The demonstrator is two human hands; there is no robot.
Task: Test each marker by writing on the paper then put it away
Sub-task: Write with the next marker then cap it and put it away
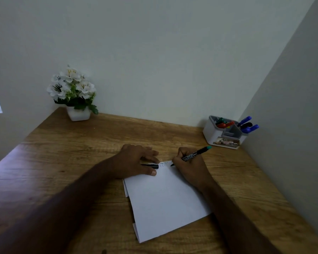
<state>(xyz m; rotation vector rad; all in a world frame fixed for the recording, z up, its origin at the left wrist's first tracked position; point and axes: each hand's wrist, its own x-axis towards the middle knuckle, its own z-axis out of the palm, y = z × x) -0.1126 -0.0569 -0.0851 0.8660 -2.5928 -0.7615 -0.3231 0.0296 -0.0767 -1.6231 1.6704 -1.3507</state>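
Note:
A white sheet of paper (pixel 163 200) lies on the wooden desk (pixel 72 162), with small handwritten marks near its far edge. My right hand (pixel 189 165) grips a black marker with a teal end (pixel 196 154), its tip touching the paper's top right part. My left hand (pixel 136 162) rests flat on the paper's far left corner and pinches a black cap (pixel 150 165) between thumb and fingers. A white and grey organizer (pixel 226 132) at the back right holds green, red, blue and black markers.
A white pot of white artificial flowers (pixel 73 96) stands at the desk's back left. Walls close off the desk at the back and along the right side. A second sheet peeks out from under the paper's left edge.

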